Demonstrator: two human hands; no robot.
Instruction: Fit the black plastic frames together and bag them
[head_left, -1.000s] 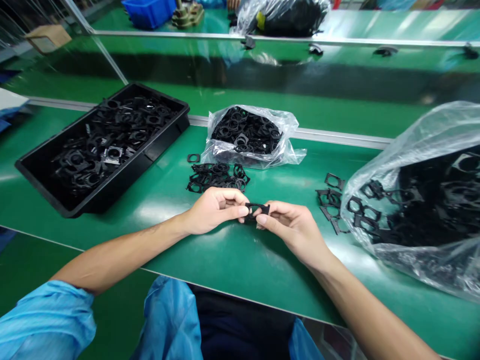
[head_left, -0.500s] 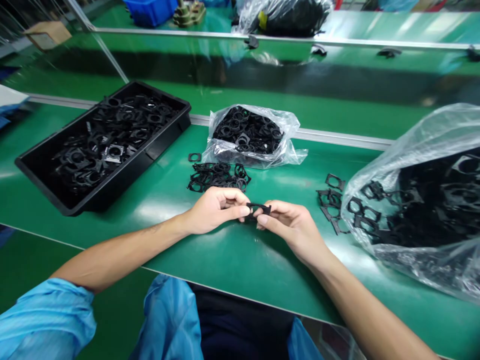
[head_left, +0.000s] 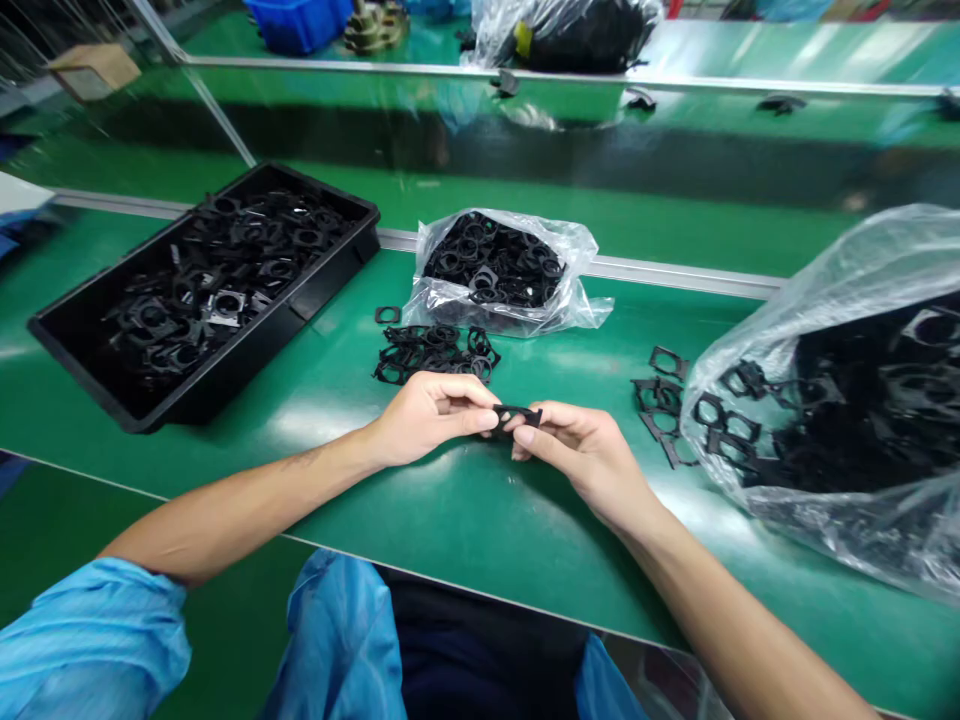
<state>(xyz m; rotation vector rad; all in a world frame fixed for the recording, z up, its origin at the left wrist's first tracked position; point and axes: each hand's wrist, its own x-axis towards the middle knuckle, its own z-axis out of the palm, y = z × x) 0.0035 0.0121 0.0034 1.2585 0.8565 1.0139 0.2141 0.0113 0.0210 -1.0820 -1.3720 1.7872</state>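
A small black plastic frame part (head_left: 517, 413) is pinched between my left hand (head_left: 427, 420) and my right hand (head_left: 581, 450), just above the green table (head_left: 465, 510). Both hands have fingers closed on its ends. A loose pile of black ring parts (head_left: 435, 352) lies just beyond my left hand. Several black square frames (head_left: 664, 395) lie to the right of my right hand, spilling from a large clear bag (head_left: 847, 400).
A black tray (head_left: 202, 290) full of black parts stands at the left. A small clear bag of ring parts (head_left: 499, 270) sits in the middle near a metal rail. Behind it runs a green conveyor, with a blue bin (head_left: 300, 20) and another bag (head_left: 570, 30) beyond.
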